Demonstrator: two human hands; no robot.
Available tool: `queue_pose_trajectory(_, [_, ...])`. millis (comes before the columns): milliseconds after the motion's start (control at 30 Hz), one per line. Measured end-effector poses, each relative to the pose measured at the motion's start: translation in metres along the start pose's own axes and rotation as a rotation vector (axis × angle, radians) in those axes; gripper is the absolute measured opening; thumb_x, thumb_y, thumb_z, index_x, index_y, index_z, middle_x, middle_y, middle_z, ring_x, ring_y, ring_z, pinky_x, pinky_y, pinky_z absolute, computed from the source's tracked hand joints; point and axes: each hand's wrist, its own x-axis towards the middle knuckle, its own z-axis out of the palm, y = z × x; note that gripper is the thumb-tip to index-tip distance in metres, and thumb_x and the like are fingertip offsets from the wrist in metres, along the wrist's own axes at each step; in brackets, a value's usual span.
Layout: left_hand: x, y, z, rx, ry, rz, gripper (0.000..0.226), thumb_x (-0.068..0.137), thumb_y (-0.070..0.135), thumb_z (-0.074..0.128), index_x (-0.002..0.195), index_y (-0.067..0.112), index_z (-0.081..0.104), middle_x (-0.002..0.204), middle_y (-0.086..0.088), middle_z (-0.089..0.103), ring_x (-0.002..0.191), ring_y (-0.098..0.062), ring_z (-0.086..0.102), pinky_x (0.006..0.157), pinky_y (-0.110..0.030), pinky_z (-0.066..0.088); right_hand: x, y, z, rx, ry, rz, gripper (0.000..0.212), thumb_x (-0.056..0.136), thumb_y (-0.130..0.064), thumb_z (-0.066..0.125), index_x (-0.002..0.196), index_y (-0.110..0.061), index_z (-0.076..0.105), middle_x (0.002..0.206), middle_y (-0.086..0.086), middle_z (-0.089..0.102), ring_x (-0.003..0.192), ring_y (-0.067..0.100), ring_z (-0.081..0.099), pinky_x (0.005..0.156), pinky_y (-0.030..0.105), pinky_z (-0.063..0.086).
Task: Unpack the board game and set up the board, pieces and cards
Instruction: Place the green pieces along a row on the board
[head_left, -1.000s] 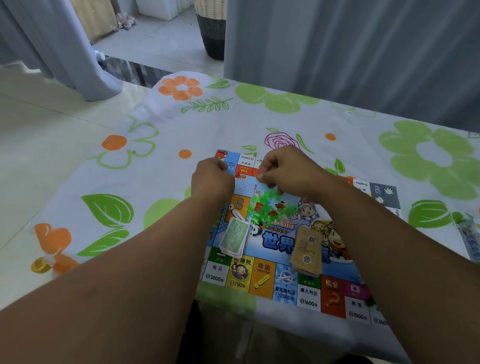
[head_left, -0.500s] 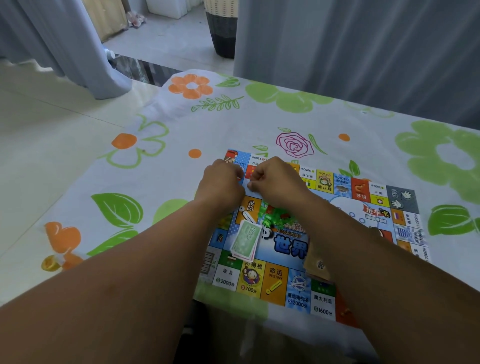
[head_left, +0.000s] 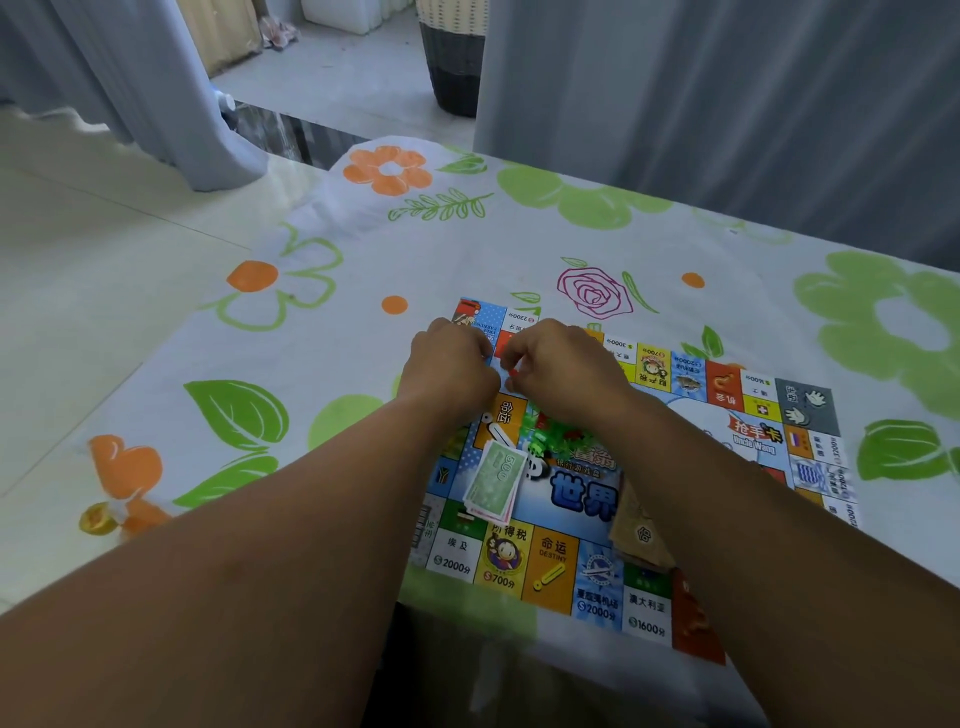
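The colourful game board (head_left: 550, 571) lies flat on the flowered tablecloth. My left hand (head_left: 452, 364) and my right hand (head_left: 561, 364) meet, fingers curled, over the board's far left corner. Together they pinch the top of a small clear bag of green and red pieces (head_left: 550, 431), which hangs under my right wrist and is partly hidden. A bit of red shows between the fingertips. A stack of green play money (head_left: 493, 483) lies on the board near my left forearm. A pile of brown cards (head_left: 636, 530) sits beside my right forearm, half covered.
The tablecloth (head_left: 311, 364) with green leaves and orange flowers covers the table, whose near edge runs just below the board. Grey curtains (head_left: 727, 104) hang behind the table. A tiled floor and a dark woven basket (head_left: 452, 67) lie beyond on the left.
My hands have drawn closer together until the fingertips meet. The bag of pieces is now more hidden beneath my right wrist. The view has shifted slightly left.
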Motion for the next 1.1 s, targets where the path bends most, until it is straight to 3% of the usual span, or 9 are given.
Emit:
queue_pose_trajectory(167, [0.0, 0.0, 0.001, -0.013, 0.003, -0.006, 0.034, 0.085, 0.01, 0.063, 0.118, 0.017, 0.071, 0.13, -0.012, 0.055, 0.121, -0.032, 0.052, 0.098, -0.044, 0.051, 0.005, 0.004, -0.001, 0.097, 0.056, 0.076, 0.004, 0.085, -0.017, 0.077, 0.085, -0.016, 0.073, 0.089, 0.003, 0.07, 0.085, 0.022, 0.066, 0.076, 0.035, 0.055])
queue_pose_trajectory(333, [0.0, 0.001, 0.0, -0.022, 0.012, -0.012, 0.034, 0.086, 0.01, 0.064, 0.119, 0.016, 0.071, 0.131, -0.012, 0.056, 0.122, -0.031, 0.052, 0.099, -0.043, 0.051, 0.006, 0.009, -0.004, 0.159, 0.049, 0.142, 0.012, 0.084, -0.019, 0.079, 0.076, -0.014, 0.072, 0.078, 0.003, 0.07, 0.079, 0.02, 0.067, 0.072, 0.032, 0.053])
queue_pose_trajectory(467, [0.0, 0.002, 0.0, -0.028, 0.012, -0.014, 0.035, 0.086, 0.01, 0.063, 0.12, 0.016, 0.071, 0.132, -0.012, 0.057, 0.122, -0.031, 0.053, 0.099, -0.044, 0.051, 0.006, 0.012, -0.008, 0.128, 0.004, 0.173, 0.016, 0.085, -0.018, 0.079, 0.072, -0.013, 0.071, 0.079, 0.007, 0.071, 0.077, 0.023, 0.067, 0.072, 0.038, 0.057])
queue_pose_trajectory(700, [0.001, -0.001, 0.004, -0.042, 0.018, -0.019, 0.033, 0.089, 0.014, 0.066, 0.121, 0.017, 0.07, 0.132, -0.011, 0.057, 0.121, -0.029, 0.054, 0.098, -0.045, 0.053, 0.009, 0.008, 0.008, 0.029, 0.036, 0.176, 0.015, 0.086, -0.026, 0.074, 0.085, -0.014, 0.065, 0.09, 0.005, 0.07, 0.085, 0.026, 0.066, 0.076, 0.041, 0.058])
queue_pose_trajectory(867, [0.003, -0.002, 0.005, -0.045, 0.016, -0.02, 0.034, 0.087, 0.016, 0.068, 0.121, 0.017, 0.071, 0.131, -0.011, 0.057, 0.123, -0.03, 0.053, 0.098, -0.045, 0.052, 0.013, -0.001, 0.016, 0.036, 0.087, 0.171, 0.011, 0.086, -0.022, 0.069, 0.085, -0.012, 0.065, 0.08, 0.005, 0.065, 0.077, 0.026, 0.064, 0.063, 0.033, 0.051])
queue_pose_trajectory(1100, [0.003, -0.004, 0.005, -0.061, 0.021, -0.016, 0.028, 0.086, 0.016, 0.066, 0.113, 0.017, 0.075, 0.128, -0.011, 0.061, 0.121, -0.031, 0.055, 0.098, -0.046, 0.052, 0.016, -0.007, 0.02, 0.048, 0.102, 0.18, 0.009, 0.083, -0.021, 0.067, 0.084, -0.012, 0.066, 0.078, 0.007, 0.064, 0.076, 0.028, 0.064, 0.063, 0.032, 0.051])
